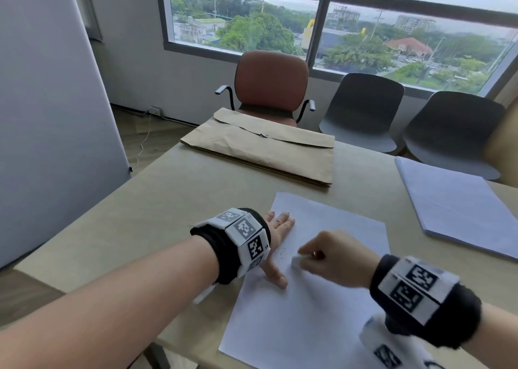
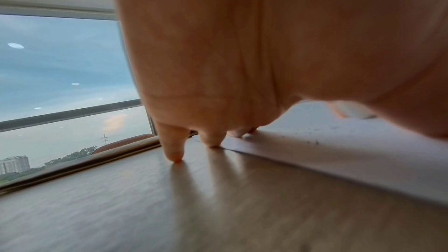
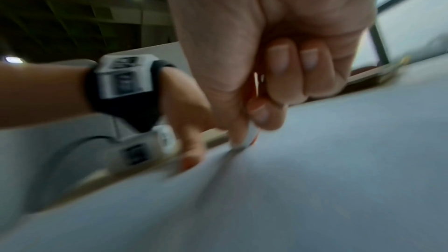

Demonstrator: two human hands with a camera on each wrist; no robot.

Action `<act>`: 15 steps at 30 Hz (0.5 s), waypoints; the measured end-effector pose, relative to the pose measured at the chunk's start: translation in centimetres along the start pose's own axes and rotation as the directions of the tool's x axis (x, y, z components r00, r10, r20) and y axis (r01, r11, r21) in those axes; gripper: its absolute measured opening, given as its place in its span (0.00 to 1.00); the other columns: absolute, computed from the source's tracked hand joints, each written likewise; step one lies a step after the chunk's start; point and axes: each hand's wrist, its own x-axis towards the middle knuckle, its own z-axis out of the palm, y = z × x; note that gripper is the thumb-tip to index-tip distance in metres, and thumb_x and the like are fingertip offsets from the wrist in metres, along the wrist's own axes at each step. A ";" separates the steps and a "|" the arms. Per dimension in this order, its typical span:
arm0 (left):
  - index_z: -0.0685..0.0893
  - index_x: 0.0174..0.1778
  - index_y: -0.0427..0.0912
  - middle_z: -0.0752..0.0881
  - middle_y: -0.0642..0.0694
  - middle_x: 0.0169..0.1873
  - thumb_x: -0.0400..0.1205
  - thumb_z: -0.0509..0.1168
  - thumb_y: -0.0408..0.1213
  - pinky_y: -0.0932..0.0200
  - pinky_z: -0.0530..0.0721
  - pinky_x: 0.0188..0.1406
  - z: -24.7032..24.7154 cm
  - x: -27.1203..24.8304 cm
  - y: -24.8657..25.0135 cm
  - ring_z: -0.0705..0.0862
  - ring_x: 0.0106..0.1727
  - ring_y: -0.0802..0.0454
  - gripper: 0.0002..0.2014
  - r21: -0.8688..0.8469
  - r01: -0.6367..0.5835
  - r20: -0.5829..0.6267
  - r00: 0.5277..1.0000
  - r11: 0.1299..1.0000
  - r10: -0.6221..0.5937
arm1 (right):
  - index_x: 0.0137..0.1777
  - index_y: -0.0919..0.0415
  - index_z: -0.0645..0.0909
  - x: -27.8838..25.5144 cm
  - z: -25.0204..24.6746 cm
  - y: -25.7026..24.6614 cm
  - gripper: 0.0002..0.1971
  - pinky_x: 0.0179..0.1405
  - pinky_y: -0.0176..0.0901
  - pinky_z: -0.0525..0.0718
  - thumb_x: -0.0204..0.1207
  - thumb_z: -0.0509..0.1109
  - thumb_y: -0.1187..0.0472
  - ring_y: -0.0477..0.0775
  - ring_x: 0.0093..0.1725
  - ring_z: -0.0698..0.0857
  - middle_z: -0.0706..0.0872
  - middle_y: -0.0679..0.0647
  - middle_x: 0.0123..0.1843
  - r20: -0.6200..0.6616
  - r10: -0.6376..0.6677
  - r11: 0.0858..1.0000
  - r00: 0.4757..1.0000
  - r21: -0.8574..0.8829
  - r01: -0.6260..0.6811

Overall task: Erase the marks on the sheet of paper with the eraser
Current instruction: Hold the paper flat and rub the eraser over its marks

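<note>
A white sheet of paper (image 1: 302, 307) lies on the beige table (image 1: 145, 217) in front of me. My left hand (image 1: 276, 237) lies flat with spread straight fingers, pressing the sheet's left edge. My right hand (image 1: 311, 256) pinches a small white eraser (image 1: 296, 261) and holds its end down on the paper (image 3: 315, 179). Dark crumbs (image 1: 281, 252) are scattered between the two hands. In the right wrist view the eraser (image 3: 249, 138) touches the sheet under my thumb and curled fingers. In the left wrist view my fingertips (image 2: 175, 155) rest on the table and the sheet (image 2: 339, 150).
A brown envelope (image 1: 263, 147) lies at the table's far edge. A stack of white paper (image 1: 459, 206) sits at the right. A brown armchair (image 1: 270, 83) and two dark chairs (image 1: 364, 102) stand beyond the table, under the window.
</note>
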 end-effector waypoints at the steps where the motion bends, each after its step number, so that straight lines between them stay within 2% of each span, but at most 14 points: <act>1: 0.31 0.82 0.44 0.32 0.48 0.82 0.72 0.70 0.60 0.42 0.39 0.80 0.0 0.1 -0.1 0.34 0.83 0.45 0.59 -0.003 -0.001 0.002 1.000 1.000 0.001 | 0.32 0.65 0.78 0.7 -0.4 0.6 0.14 0.33 0.40 0.66 0.77 0.62 0.58 0.54 0.31 0.67 0.72 0.54 0.27 -0.043 0.046 0.999 0.998 -0.003 -0.046; 4: 0.31 0.81 0.44 0.32 0.48 0.82 0.72 0.70 0.60 0.41 0.40 0.80 0.1 0.1 -0.1 0.34 0.83 0.46 0.59 -0.001 -0.002 0.005 1.000 1.000 0.002 | 0.29 0.67 0.72 1.9 -0.7 1.6 0.15 0.33 0.41 0.66 0.76 0.60 0.60 0.58 0.33 0.67 0.70 0.57 0.26 -0.140 0.132 0.991 0.981 0.005 -0.132; 8: 0.31 0.81 0.44 0.32 0.48 0.82 0.72 0.70 0.60 0.42 0.39 0.80 0.1 0.0 -0.2 0.34 0.83 0.45 0.59 0.002 -0.007 0.004 1.000 1.000 0.007 | 0.24 0.58 0.72 0.0 0.5 -0.1 0.17 0.30 0.39 0.67 0.75 0.61 0.59 0.57 0.33 0.70 0.70 0.54 0.23 -0.034 -0.002 1.000 0.999 -0.003 0.002; 10: 0.30 0.81 0.44 0.32 0.48 0.82 0.72 0.69 0.61 0.41 0.39 0.80 0.1 0.2 -0.2 0.34 0.83 0.45 0.59 0.003 -0.007 0.008 1.000 1.000 0.007 | 0.30 0.62 0.78 0.3 0.1 0.5 0.14 0.30 0.38 0.69 0.75 0.63 0.58 0.57 0.33 0.72 0.74 0.54 0.24 -0.020 0.026 1.000 0.999 0.016 -0.026; 11: 0.30 0.81 0.45 0.32 0.48 0.82 0.72 0.69 0.61 0.41 0.39 0.80 0.1 0.2 -0.2 0.34 0.83 0.45 0.59 0.003 -0.005 0.010 1.000 1.000 0.005 | 0.31 0.64 0.78 0.8 -0.3 1.0 0.14 0.30 0.41 0.69 0.76 0.63 0.58 0.56 0.32 0.71 0.73 0.54 0.24 -0.032 0.072 0.997 0.997 0.029 -0.071; 13: 0.30 0.81 0.45 0.32 0.48 0.82 0.72 0.69 0.61 0.41 0.39 0.80 0.1 0.2 -0.1 0.34 0.83 0.45 0.59 0.001 -0.003 0.007 1.000 1.000 0.003 | 0.27 0.67 0.74 1.5 -0.6 1.7 0.17 0.29 0.43 0.65 0.75 0.62 0.59 0.56 0.30 0.67 0.68 0.55 0.23 -0.089 0.139 0.990 0.986 0.048 -0.135; 15: 0.30 0.81 0.44 0.32 0.48 0.82 0.72 0.69 0.61 0.41 0.39 0.80 0.2 0.2 -0.1 0.34 0.83 0.45 0.59 0.001 -0.002 0.000 1.000 1.000 0.002 | 0.22 0.61 0.66 1.3 0.0 1.1 0.20 0.28 0.43 0.64 0.75 0.61 0.59 0.56 0.29 0.66 0.65 0.53 0.21 -0.109 0.130 0.991 0.985 0.015 -0.130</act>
